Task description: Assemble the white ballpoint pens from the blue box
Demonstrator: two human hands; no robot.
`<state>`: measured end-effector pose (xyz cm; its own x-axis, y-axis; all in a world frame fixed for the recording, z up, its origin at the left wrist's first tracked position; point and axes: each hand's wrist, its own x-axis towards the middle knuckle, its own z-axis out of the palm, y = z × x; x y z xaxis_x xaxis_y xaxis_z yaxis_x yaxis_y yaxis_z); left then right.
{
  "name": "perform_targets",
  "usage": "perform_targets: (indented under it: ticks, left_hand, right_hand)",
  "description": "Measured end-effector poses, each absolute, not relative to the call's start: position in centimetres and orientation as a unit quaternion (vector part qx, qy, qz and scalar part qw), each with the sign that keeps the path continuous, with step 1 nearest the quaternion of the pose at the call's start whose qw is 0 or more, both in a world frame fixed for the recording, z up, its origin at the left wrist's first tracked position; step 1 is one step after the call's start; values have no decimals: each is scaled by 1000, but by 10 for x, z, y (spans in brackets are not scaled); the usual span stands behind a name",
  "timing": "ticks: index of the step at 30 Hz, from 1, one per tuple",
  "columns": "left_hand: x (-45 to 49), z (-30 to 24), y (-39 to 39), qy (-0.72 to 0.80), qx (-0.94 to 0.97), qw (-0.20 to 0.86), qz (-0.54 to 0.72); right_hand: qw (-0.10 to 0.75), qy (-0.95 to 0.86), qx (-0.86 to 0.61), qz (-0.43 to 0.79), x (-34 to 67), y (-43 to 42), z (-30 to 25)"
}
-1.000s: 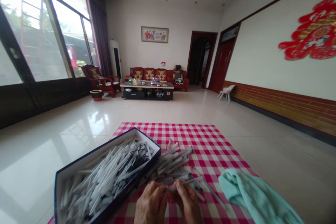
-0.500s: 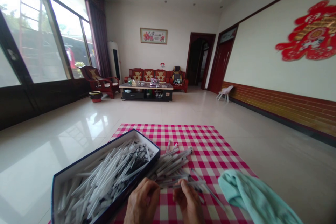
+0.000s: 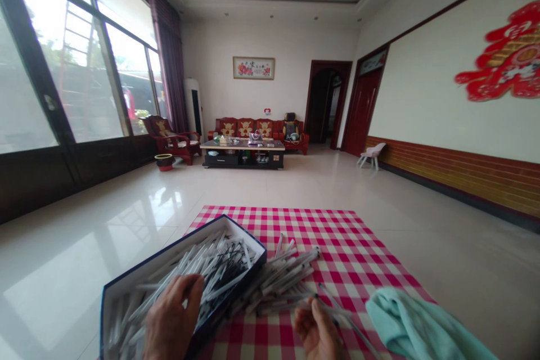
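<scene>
Tiled living room from my head camera, looking forward and down. Upper left of the frame: tall windows (image 3: 71, 56) with dark plum curtains (image 3: 169, 50). Far wall, centre: a framed floral picture (image 3: 253, 68) above a red wooden sofa (image 3: 247, 127), with a low coffee table (image 3: 242, 153) before it and a matching armchair (image 3: 172, 145) to its left. Right wall: a red paper-cut ornament (image 3: 508, 53) and, below it, a small white chair (image 3: 372, 154) near the wood panelling (image 3: 455, 174).

Lower part of the frame: a pink-and-white gingham cloth (image 3: 350, 247) spread on the floor. Lower left: an open, dark-rimmed box (image 3: 236, 287) full of clear plastic pens (image 3: 219, 264) with dark tips, partly on the cloth. Lower centre: a loose heap of pens (image 3: 287, 278) on the cloth, just beside the box wall. Lower right: a crumpled teal towel (image 3: 422, 326) on the cloth's edge.

My left hand (image 3: 172, 315) was over the box, its fingers (image 3: 189, 292) slightly spread and curved down on the pens; I could not tell whether they gripped any. My right hand (image 3: 316, 334) was over the cloth, beside the heap, its fingers (image 3: 320, 315) pinching a single pen (image 3: 337, 308).
</scene>
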<state>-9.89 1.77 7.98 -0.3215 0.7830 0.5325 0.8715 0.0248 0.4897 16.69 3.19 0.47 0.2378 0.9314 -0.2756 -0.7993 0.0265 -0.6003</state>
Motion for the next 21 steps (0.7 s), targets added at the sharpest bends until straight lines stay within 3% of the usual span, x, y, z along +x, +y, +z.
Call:
perform_targets:
  ticks: [5,11,17,21]
  left_hand:
    - [-105,75,20,-816,-491,77,-296]
    - [-102,74,17,-818,-518,47,-246]
    - [-104,70,20,-807,-526,74,-258]
    - [-83,75,20,-746,-575,33,-334]
  right_hand:
    - [704,-150,-357,596,164,35,-9]
    - [676,-202,-386,594,156,33,-15]
    - [656,-291,-407,565,150,25,-6]
    - [640,-358,-415,538,150,18,2]
